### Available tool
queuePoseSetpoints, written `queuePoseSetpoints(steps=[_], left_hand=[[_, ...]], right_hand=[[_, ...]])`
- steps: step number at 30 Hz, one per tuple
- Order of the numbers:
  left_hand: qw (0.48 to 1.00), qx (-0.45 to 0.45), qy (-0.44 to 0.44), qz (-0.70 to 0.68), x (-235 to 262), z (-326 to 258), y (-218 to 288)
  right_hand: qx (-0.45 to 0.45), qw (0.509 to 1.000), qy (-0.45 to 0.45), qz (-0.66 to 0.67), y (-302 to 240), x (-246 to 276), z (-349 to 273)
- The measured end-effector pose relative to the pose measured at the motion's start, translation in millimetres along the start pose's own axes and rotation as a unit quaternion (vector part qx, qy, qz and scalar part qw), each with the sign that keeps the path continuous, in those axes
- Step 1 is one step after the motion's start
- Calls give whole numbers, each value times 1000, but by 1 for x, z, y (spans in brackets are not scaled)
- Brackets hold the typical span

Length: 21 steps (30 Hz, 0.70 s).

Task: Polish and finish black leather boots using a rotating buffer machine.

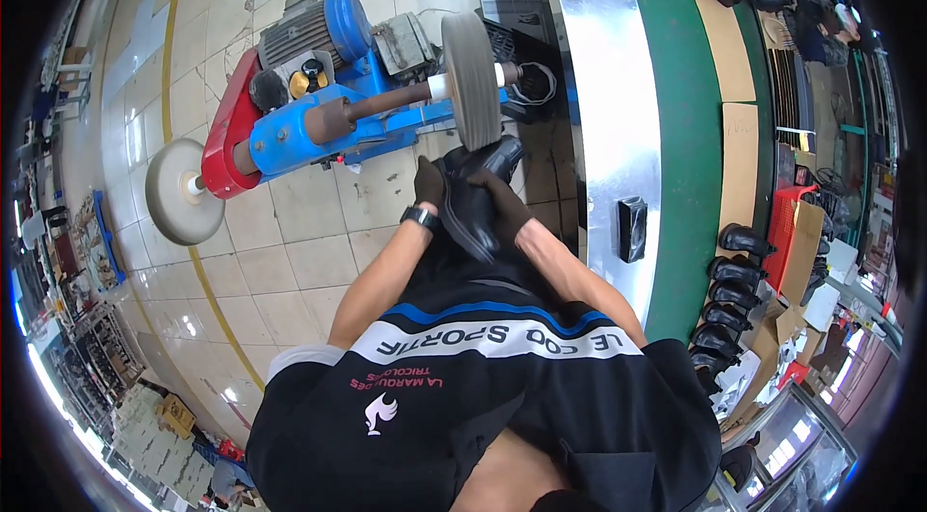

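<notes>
A black leather shoe (467, 214) is held between my two hands, below the grey buffing wheel (471, 77) of a blue and red machine. Its far part reaches the wheel's lower edge; whether they touch I cannot tell. My left hand (430, 185), in a dark glove, grips the shoe's left side. On the right side my right hand (502, 205), gloved too, is closed around it. The shoe's near end points toward my body. Both hands partly cover the shoe.
The machine's motor (319, 29) stands beyond its shaft, and a second pale wheel (183, 191) sits at its left end. Along my right runs a metal-edged green bench (684, 126). A black block (632, 230) lies on its metal strip. Several black shoes (729, 295) line its far side.
</notes>
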<state>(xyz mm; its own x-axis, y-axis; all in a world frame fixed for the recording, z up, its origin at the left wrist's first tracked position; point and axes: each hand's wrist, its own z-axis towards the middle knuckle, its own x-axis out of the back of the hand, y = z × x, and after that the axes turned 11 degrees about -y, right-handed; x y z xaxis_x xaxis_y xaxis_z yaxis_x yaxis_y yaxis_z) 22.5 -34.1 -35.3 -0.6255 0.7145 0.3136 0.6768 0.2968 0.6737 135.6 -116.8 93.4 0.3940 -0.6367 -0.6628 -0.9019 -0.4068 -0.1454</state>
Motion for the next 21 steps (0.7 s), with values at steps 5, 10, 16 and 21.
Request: queuePoseSetpoints(steps=[5, 10, 16, 21], left_hand=[[992, -5, 127, 14, -1, -56, 15], [991, -57, 96, 74, 1, -39, 44], [991, -25, 25, 130, -8, -4, 53], [981, -28, 150, 122, -25, -15, 62]], right_hand=[[-70, 990, 14, -121, -4, -19, -40], [30, 999, -6, 17, 10, -10, -39], [105, 991, -3, 88, 1, -9, -32], [174, 856, 84, -480, 5, 2, -65]])
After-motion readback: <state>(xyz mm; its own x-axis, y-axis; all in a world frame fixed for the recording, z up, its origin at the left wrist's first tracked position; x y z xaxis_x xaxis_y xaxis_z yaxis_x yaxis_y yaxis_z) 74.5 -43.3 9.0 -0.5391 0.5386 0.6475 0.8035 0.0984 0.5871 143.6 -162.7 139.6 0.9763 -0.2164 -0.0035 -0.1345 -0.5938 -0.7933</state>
